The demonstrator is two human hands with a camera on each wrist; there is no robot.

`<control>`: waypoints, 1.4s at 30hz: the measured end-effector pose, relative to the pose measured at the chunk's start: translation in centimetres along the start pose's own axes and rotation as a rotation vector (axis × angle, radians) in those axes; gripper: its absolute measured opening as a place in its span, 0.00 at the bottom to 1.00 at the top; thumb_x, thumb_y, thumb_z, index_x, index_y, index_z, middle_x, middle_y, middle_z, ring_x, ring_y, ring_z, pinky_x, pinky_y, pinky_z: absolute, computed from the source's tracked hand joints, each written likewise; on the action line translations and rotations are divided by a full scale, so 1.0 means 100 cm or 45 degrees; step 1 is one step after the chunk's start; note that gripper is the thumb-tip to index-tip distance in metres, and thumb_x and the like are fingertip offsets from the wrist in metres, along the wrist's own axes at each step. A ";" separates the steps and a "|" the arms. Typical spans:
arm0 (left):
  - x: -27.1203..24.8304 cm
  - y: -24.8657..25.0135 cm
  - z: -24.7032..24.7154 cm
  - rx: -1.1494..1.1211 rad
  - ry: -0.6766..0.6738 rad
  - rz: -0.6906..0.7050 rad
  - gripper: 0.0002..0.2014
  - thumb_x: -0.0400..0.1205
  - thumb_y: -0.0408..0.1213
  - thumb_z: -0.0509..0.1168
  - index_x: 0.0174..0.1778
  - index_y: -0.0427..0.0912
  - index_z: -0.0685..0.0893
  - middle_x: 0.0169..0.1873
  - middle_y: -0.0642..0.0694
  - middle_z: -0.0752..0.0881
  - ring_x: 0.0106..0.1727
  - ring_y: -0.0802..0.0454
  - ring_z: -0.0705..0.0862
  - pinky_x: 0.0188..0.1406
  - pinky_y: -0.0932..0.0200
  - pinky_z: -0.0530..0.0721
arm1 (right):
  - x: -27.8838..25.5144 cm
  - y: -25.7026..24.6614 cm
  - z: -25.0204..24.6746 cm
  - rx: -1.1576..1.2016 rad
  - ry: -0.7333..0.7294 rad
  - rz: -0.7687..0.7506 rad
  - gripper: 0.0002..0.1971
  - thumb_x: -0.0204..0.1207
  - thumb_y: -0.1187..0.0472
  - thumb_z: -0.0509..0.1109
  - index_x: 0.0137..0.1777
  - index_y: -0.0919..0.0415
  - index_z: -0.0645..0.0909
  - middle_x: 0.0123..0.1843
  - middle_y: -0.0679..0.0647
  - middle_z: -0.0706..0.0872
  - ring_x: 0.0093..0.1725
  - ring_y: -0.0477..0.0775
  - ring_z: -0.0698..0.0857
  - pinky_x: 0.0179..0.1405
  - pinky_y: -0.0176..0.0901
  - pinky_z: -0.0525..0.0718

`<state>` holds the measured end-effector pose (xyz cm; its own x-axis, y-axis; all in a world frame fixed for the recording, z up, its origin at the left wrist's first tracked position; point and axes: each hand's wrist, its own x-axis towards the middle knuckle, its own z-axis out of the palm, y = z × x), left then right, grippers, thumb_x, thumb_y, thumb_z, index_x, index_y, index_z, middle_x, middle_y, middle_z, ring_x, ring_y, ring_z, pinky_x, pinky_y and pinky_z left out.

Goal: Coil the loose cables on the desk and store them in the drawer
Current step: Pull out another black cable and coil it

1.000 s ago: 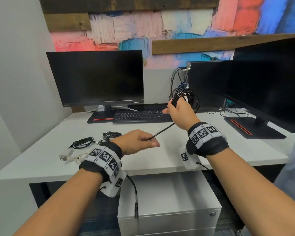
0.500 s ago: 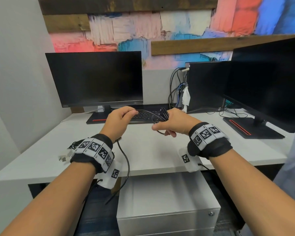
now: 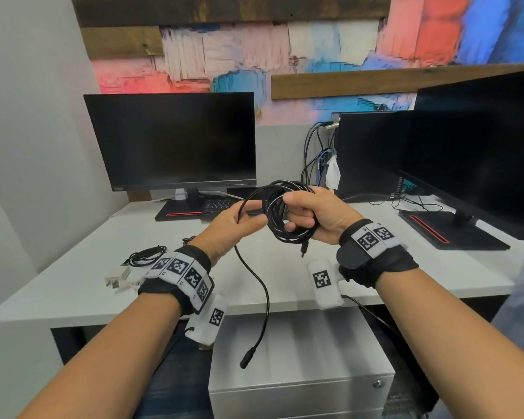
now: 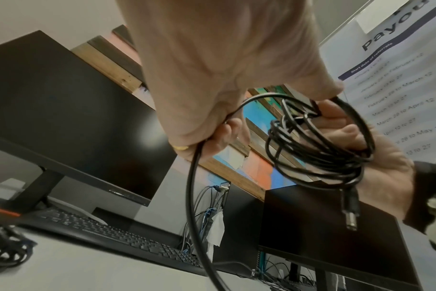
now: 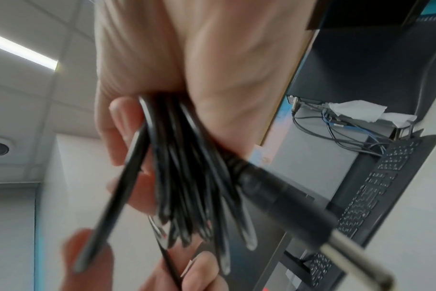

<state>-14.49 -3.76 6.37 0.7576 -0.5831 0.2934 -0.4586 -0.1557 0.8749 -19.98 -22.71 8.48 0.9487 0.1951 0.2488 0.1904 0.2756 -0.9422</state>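
A black cable is wound into a coil (image 3: 280, 211) of several loops, held above the white desk (image 3: 73, 282). My right hand (image 3: 312, 216) grips the coil (image 4: 319, 141), its fingers curled round the bundled loops (image 5: 187, 187); a plug (image 4: 350, 212) hangs from the coil. My left hand (image 3: 233, 223) pinches the free strand (image 4: 194, 177) just left of the coil. The loose tail (image 3: 265, 300) drops past the desk edge and ends in a connector (image 3: 246, 359) in front of the drawer unit (image 3: 300, 373).
A small black coiled cable (image 3: 147, 254) and a white cable with connectors (image 3: 117, 278) lie at the desk's left. A keyboard (image 3: 221, 205) and a monitor (image 3: 173, 140) stand behind my hands, two more monitors (image 3: 472, 152) at the right. The drawer unit is closed.
Both hands came together over the desk and rose slightly. Another loop has gone onto the coil, and the hanging tail is shorter.
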 end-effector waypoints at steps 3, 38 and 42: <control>0.002 -0.006 0.000 -0.084 -0.045 -0.011 0.26 0.66 0.51 0.70 0.62 0.52 0.82 0.31 0.65 0.83 0.28 0.71 0.76 0.36 0.63 0.69 | -0.001 0.002 0.003 0.033 -0.053 0.034 0.20 0.82 0.67 0.60 0.26 0.60 0.68 0.17 0.49 0.64 0.16 0.44 0.66 0.29 0.40 0.78; 0.006 -0.044 0.023 0.073 0.142 -0.315 0.18 0.86 0.28 0.48 0.71 0.48 0.64 0.36 0.43 0.74 0.32 0.49 0.77 0.50 0.44 0.85 | 0.012 -0.016 -0.018 -0.019 0.701 -0.158 0.16 0.86 0.51 0.58 0.36 0.56 0.67 0.21 0.45 0.63 0.19 0.45 0.62 0.30 0.41 0.79; 0.006 -0.047 0.024 0.515 -0.088 -0.337 0.13 0.86 0.33 0.52 0.65 0.42 0.74 0.39 0.47 0.81 0.42 0.49 0.80 0.40 0.62 0.77 | 0.012 -0.019 -0.017 0.010 0.689 -0.199 0.16 0.86 0.51 0.57 0.37 0.55 0.68 0.23 0.46 0.62 0.20 0.44 0.62 0.32 0.41 0.79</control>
<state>-12.98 -5.28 1.49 0.8465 -0.5307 0.0427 -0.4081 -0.5952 0.6923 -18.77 -24.57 10.15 0.9038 -0.3591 0.2329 0.3395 0.2701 -0.9010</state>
